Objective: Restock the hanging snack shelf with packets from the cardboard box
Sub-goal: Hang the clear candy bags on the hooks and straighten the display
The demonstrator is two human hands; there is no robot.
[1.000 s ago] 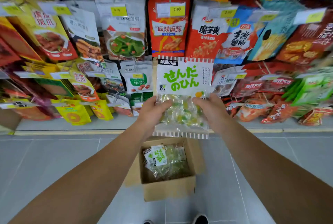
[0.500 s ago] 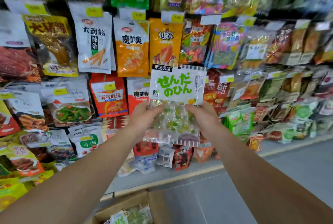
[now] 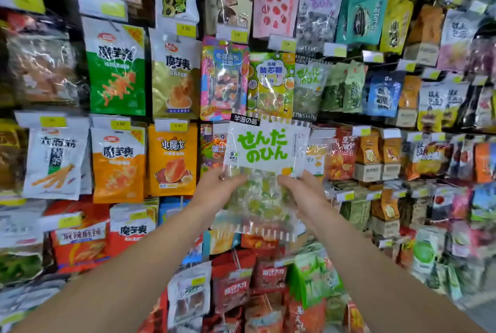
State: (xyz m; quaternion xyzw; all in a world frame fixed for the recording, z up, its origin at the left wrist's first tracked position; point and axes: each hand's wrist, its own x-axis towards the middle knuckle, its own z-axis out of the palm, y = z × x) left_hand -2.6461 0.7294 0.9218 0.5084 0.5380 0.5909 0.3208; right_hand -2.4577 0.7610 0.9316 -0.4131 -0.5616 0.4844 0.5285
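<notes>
Shelf [image 3: 118, 64] nearer; both hands raised packet [image 3: 265, 150] higher.

Retail shop, snack aisle. Wall display [image 3: 349, 123] of hanging snack packets [image 3: 118, 69] in dense rows, many brands and colours, running from near left to far right. Yellow price tags [image 3: 185, 29] clipped above the rows, some reading 3.80 or similar.
</notes>
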